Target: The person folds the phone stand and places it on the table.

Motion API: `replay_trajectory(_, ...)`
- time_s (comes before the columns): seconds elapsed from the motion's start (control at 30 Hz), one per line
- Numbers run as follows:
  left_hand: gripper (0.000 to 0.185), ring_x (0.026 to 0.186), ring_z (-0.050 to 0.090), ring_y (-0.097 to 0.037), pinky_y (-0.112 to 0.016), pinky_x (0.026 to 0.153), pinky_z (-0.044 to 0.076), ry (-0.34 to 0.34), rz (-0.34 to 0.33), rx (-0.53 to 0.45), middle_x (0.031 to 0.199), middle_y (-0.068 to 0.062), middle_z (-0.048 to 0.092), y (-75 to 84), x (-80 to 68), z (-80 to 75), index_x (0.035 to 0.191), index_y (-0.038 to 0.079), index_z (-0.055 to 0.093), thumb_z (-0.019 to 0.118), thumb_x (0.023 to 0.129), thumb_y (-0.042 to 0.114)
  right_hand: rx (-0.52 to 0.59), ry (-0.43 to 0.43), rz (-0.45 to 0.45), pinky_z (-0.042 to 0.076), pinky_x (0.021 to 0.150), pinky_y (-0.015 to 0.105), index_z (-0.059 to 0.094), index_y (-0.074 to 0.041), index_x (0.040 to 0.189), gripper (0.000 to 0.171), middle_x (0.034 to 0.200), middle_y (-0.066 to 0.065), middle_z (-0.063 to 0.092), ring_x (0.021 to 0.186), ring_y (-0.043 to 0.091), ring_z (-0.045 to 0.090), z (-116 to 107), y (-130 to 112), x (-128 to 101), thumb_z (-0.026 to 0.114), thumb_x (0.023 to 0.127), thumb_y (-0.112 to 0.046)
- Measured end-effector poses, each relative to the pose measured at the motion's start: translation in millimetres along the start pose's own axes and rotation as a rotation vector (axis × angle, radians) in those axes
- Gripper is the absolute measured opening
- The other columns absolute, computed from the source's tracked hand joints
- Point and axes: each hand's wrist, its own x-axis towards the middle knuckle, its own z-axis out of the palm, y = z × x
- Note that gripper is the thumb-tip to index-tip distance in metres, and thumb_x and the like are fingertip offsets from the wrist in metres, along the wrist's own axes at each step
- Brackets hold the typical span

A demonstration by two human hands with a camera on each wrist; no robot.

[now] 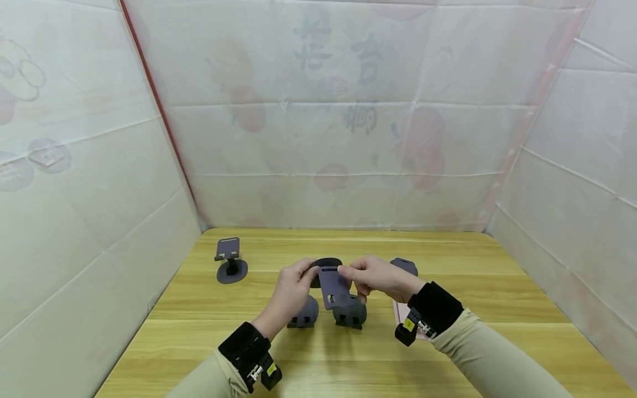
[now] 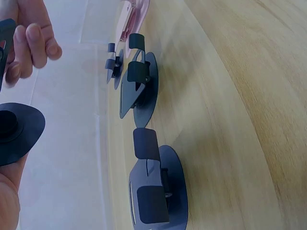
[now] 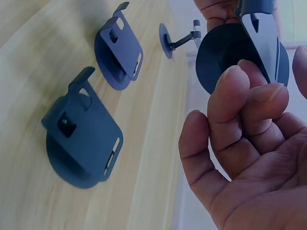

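Observation:
A dark grey phone stand [image 1: 334, 288] is held up off the table between both hands. The left hand [image 1: 290, 290] grips it at the round black base [image 2: 21, 129]. On the other side, the right hand [image 1: 382, 276] pinches the upper edge of its slotted plate [image 3: 261, 45], with fingers curled behind it in the right wrist view. Just below, two folded phone stands rest on the table: a purple-grey one [image 1: 306, 313] near the left hand and a dark green-grey one [image 1: 350, 314] beneath the held stand.
At the back left stands an unfolded phone stand [image 1: 229, 250]. Another folded stand [image 1: 404, 265] lies beyond the right hand, and a pink object [image 1: 402, 314] sits partly hidden under the right wrist. Sheet-covered walls [image 1: 318, 138] enclose the wooden table [image 1: 448, 354] on three sides.

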Motion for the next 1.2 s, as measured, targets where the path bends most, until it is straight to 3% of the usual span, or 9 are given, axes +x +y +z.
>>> replay_trajectory(0.3,0.019,0.057,0.046,-0.011,-0.025,0.059,0.043,0.023,-0.017,0.003,0.09,-0.005,0.07,-4.3,0.8,-2.3,0.113,0.01,0.073,0.055,0.107,0.01,-0.019,-0.015,0.005,0.056,0.082,0.044,0.07,-0.001,0.108,0.05,0.064,0.004,0.043,0.067,0.023,0.058,-2,4,-13,0.059,0.102,-0.049)
replay_trajectory(0.6,0.019,0.068,0.06,-0.017,-0.027,0.064,0.047,0.049,-0.003,0.012,0.096,-0.003,0.073,-3.6,1.0,-2.2,0.113,0.01,0.073,0.056,0.106,0.009,-0.027,-0.064,-0.001,0.054,0.083,0.042,0.062,-0.005,0.09,0.043,0.067,0.005,0.049,0.068,0.027,0.058,5,7,-10,0.065,0.099,-0.046)
replay_trajectory(0.73,0.018,0.085,0.071,-0.019,-0.03,0.073,0.055,0.055,0.004,-0.001,0.099,-0.003,0.075,-2.3,0.8,-0.6,0.111,0.01,0.074,0.057,0.105,0.009,-0.006,-0.087,-0.005,0.053,0.078,0.042,0.063,-0.006,0.089,0.037,0.071,0.004,0.054,0.067,0.028,0.057,10,6,-6,0.069,0.098,-0.041)
replay_trajectory(0.87,0.018,0.093,0.073,-0.018,-0.039,0.082,0.06,0.056,0.008,-0.015,0.1,-0.004,0.076,-1.5,0.5,1.0,0.11,0.01,0.074,0.057,0.105,0.008,0.024,-0.087,-0.002,0.055,0.08,0.041,0.068,-0.004,0.095,0.03,0.073,0.005,0.059,0.069,0.042,0.058,13,5,-4,0.073,0.096,-0.034)
replay_trajectory(1.03,0.018,0.093,0.074,-0.019,-0.042,0.082,0.06,0.07,-0.01,-0.021,0.099,-0.005,0.077,-2.3,0.5,2.6,0.11,0.008,0.074,0.057,0.105,0.008,0.005,-0.072,-0.001,0.053,0.08,0.038,0.064,-0.005,0.086,0.031,0.068,0.005,0.058,0.078,0.056,0.054,15,2,-3,0.073,0.096,-0.033)
replay_trajectory(1.2,0.017,0.089,0.073,-0.018,-0.041,0.078,0.06,0.081,-0.041,-0.019,0.098,-0.006,0.076,-1.4,-0.7,4.1,0.11,0.008,0.074,0.058,0.105,0.008,-0.026,-0.069,0.001,0.052,0.079,0.037,0.061,-0.006,0.081,0.033,0.065,0.004,0.056,0.072,0.045,0.057,17,1,-4,0.073,0.096,-0.033)
